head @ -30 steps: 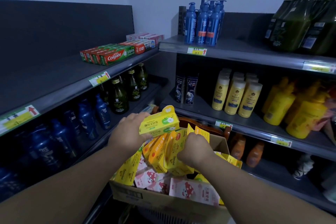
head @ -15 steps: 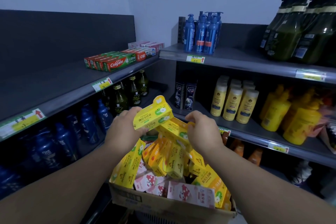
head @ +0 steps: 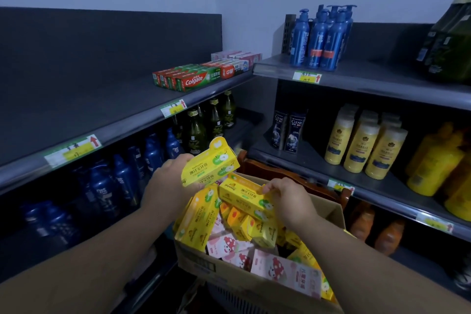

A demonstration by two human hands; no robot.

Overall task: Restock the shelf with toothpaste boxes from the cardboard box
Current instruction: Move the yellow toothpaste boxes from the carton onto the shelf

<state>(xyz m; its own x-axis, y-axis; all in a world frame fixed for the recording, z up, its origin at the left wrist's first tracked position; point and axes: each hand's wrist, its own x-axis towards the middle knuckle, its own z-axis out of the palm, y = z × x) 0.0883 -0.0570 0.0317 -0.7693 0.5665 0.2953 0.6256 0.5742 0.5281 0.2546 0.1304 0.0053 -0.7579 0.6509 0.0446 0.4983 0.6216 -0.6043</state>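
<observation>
Toothpaste boxes point(head: 196, 222) = light, thin card, prob dent easy. Ur left hand point(head: 168, 186) grips one, right hand point(head: 288, 201) pinches another at its 4 o'clock; hold long sides.

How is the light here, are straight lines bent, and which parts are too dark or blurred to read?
Head view: dim, bluish light; the shelf edge bows slightly from wide-angle distortion; the blue bottles at lower left sink into shadow; the price tag is blurred; the Colgate boxes and yellow toothpaste boxes are legible.
</observation>
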